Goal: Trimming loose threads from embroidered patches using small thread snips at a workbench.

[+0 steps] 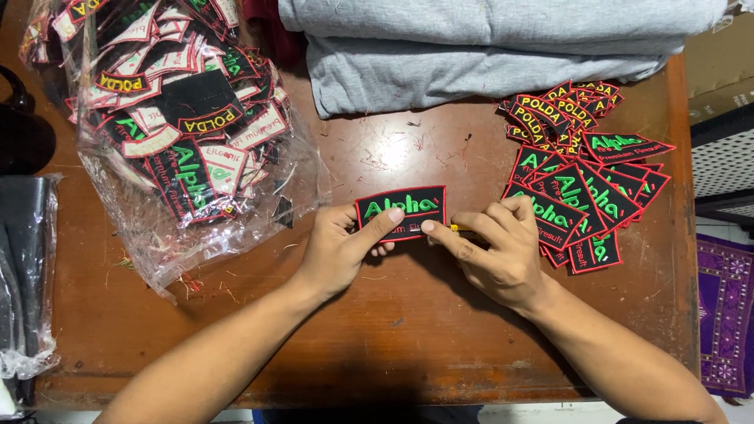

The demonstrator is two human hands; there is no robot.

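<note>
A black embroidered patch (402, 209) with red border and green lettering is held flat just above the brown wooden table (408, 330). My left hand (339, 250) grips its left end, thumb lying across the lower front. My right hand (495, 245) pinches its lower right edge, and a small yellow tool (460, 228) shows between those fingers. A pile of similar patches (585, 184) lies just right of my right hand.
A clear plastic bag (169, 133) full of patches sits at the left. Folded grey cloth (487, 47) is stacked along the far edge. Smaller red and yellow patches (561, 110) lie at the back right. Dark plastic-wrapped items (27, 267) sit at the far left.
</note>
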